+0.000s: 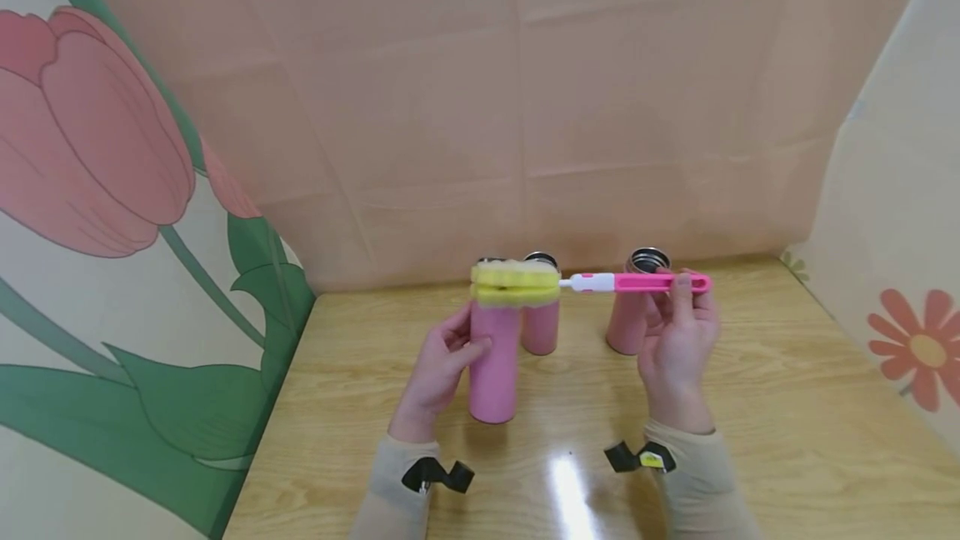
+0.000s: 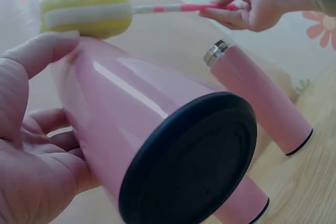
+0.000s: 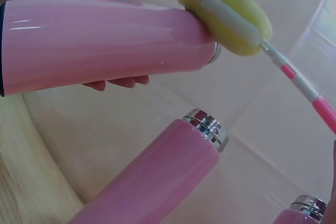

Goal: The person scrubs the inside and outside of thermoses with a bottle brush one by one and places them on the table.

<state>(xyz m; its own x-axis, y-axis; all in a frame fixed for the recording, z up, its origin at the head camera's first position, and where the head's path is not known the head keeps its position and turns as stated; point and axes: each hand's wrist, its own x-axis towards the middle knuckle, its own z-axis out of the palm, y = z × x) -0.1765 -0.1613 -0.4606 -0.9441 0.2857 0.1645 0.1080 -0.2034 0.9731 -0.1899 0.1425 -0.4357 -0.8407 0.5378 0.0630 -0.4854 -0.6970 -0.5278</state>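
Observation:
My left hand point(image 1: 444, 363) grips a pink thermos bottle point(image 1: 492, 365) round its upper side, lifted off the table; its dark base point(image 2: 191, 161) faces the left wrist view. Between fingers and thumb, my right hand point(image 1: 681, 340) pinches the pink handle point(image 1: 652, 282) of a bottle brush, held level. The brush's yellow and white sponge head point(image 3: 226, 17) lies across the bottle's mouth end, overlapping its shoulder. In the head view the sponge hides the mouth of the held bottle.
Two more pink bottles stand uncapped at the back of the wooden table point(image 1: 360, 357): one point(image 1: 542, 327) behind the held bottle, another point(image 1: 624, 323) behind my right hand. A peach-coloured sheet point(image 1: 420, 107) hangs behind, with flower-printed panels point(image 1: 112, 132) at the sides.

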